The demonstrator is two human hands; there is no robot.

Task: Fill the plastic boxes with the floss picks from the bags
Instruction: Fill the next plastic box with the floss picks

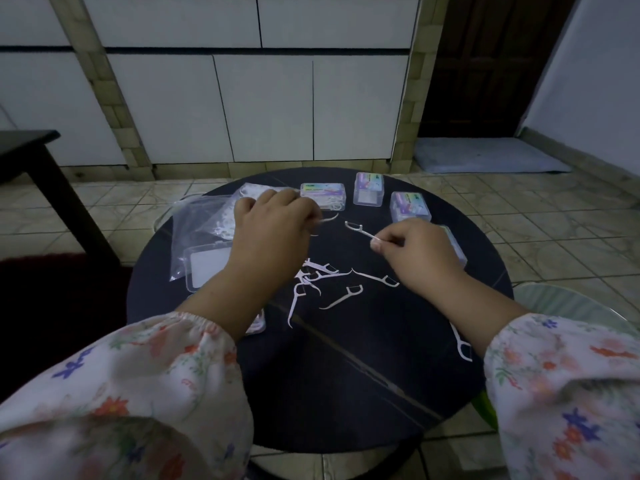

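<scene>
My right hand [412, 251] pinches a white floss pick [358, 229] by its handle, above the round dark table [346, 375]. My left hand [270, 230] has its fingers curled round floss picks whose tips [329, 219] stick out to the right. Several loose picks [325, 282] lie scattered between my wrists, and one more pick [462, 342] lies at the right edge. A clear bag [204, 220] with picks sits at the left. An open clear box [207, 268] lies beside my left forearm.
Three labelled plastic boxes [323, 195] [369, 188] [410, 206] stand at the table's far side; another [455, 244] is partly hidden behind my right hand. A dark table [27, 150] stands at left, a pale chair [568, 303] at right, tiled floor around.
</scene>
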